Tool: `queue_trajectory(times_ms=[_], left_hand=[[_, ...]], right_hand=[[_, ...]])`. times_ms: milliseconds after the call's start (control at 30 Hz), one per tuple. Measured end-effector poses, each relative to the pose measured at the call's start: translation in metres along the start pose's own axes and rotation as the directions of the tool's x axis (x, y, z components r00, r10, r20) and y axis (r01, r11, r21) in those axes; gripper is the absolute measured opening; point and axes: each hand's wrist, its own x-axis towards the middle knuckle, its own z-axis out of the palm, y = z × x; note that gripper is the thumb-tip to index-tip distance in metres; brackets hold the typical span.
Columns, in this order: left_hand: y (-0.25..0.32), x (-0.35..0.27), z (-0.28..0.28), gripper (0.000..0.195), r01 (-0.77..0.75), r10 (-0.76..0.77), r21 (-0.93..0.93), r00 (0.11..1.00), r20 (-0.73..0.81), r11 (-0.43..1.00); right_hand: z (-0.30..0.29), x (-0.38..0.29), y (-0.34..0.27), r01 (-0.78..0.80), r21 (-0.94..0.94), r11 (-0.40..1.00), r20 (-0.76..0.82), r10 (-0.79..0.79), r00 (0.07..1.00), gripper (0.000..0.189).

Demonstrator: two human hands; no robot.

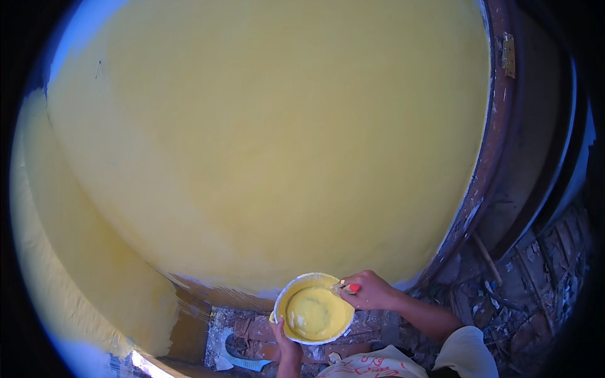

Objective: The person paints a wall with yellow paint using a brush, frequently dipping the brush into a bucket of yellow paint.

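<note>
In front of my body is a round plastic bucket (292, 295) with a white rim and yellow-smeared inner walls. Yellow paint (309, 314) covers its bottom. My left hand (288, 347) grips the bucket at its near left rim, the thumb over the edge. At the far right of the rim, my right hand (371, 294) is closed around a paintbrush (350, 287) whose handle has a red end. The bristles point into the bucket and are mostly hidden. Beyond the bucket rises a wall (302, 141) coated in yellow paint.
A brown door frame (487, 156) with a metal hinge (508, 55) edges the wall at right. Debris (501, 312) litters the floor there, with a stick (487, 260) leaning near the frame. A pale blue curved piece (241, 361) lies low left. Another partly yellow wall (94, 245) stands at left.
</note>
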Motion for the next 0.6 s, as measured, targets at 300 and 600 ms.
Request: queue_trajectory(times_ms=[300, 600], left_hand=[[0.006, -0.004, 0.018, 0.050, -0.002, 0.002, -0.029, 1.000, 0.003, 1.000], [-0.009, -0.012, 0.026, 0.049, -0.030, 0.028, -0.031, 0.998, -0.061, 0.999]], right_hand=[[-0.027, 0.004, 0.004, -0.161, 0.102, 0.982, -0.073, 0.169, 0.983, 0.024], [-0.023, 0.000, 0.056, -0.165, 0.233, 0.958, -0.105, 0.194, 0.975, 0.019]])
